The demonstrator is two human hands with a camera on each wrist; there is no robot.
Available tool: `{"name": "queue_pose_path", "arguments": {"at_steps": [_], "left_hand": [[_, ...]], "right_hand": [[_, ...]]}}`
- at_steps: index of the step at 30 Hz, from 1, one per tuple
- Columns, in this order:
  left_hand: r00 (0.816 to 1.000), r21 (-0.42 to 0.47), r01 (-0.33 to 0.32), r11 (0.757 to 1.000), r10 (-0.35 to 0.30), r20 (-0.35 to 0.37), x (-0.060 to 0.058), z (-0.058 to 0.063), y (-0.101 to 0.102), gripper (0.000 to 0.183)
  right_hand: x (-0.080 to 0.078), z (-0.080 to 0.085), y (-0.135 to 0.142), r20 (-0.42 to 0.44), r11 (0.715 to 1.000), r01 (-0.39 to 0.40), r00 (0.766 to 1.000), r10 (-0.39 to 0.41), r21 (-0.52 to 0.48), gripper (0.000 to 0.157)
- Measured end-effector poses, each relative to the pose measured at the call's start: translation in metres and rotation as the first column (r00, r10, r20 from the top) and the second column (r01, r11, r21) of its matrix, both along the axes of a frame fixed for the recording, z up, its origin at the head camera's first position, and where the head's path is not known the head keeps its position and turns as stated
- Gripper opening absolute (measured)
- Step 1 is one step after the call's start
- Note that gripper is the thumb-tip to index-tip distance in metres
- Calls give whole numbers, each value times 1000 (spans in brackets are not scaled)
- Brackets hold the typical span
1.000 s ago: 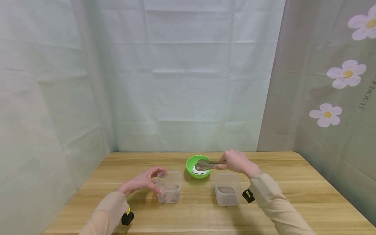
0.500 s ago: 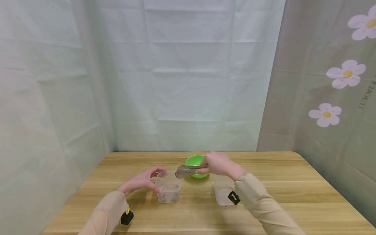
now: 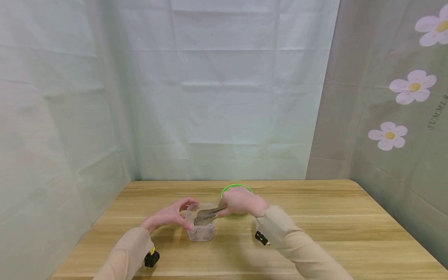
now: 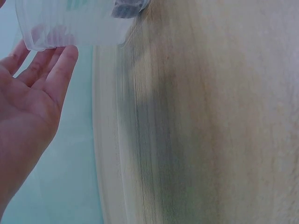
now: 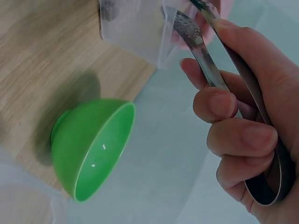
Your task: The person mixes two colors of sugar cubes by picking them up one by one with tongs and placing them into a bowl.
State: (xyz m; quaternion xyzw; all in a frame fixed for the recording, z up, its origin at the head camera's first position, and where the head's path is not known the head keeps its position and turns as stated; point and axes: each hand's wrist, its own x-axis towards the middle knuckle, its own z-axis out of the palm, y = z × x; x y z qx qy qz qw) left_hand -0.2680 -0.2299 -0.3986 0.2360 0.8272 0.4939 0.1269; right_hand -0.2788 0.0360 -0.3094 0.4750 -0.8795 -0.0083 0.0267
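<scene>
My left hand (image 3: 170, 216) holds a clear plastic container (image 3: 201, 234) at its left side, thumb in front and fingers behind. In the left wrist view the fingertips touch its wall, and something dark (image 4: 127, 8) shows inside it. My right hand (image 3: 241, 201) grips metal tongs (image 3: 206, 215), their perforated heads over this container's mouth. The right wrist view shows the fingers wrapped round both arms of the tongs (image 5: 240, 65); what lies between the heads is hidden. Beyond the right hand stands a green bowl (image 5: 84, 144), mostly covered by that hand in the head view.
A second clear container (image 5: 28, 200) stands to the right, mostly hidden behind the right sleeve (image 3: 283, 229) in the head view. All of it rests on a wooden table (image 3: 336, 217). Pale curtains (image 3: 224, 97) hang behind and at both sides.
My right hand has carried the tongs leftward from over the green bowl to the left container's mouth. The right sleeve now covers most of the second container. The left hand has stayed in place.
</scene>
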Motion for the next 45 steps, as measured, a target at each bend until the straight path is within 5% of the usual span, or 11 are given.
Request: {"name": "queue_pose_path", "arguments": {"at_steps": [6, 26, 35, 45], "left_hand": [[1000, 15, 11, 1000, -11, 9, -1, 0, -1, 78], [1000, -10, 7, 1000, -8, -7, -3, -1, -1, 78], [1000, 2, 7, 1000, -7, 3, -3, -2, -1, 78], [1000, 8, 17, 1000, -16, -6, -2, 0, 0, 77]], "right_hand": [[4, -3, -16, 12, 999, 38, 999, -38, 36, 41], [4, -9, -35, -84, 983, 149, 987, -140, 109, 36], [6, -9, -37, -9, 988, 126, 992, -125, 91, 39], [4, -12, -40, -48, 984, 119, 992, -114, 129, 31]]}}
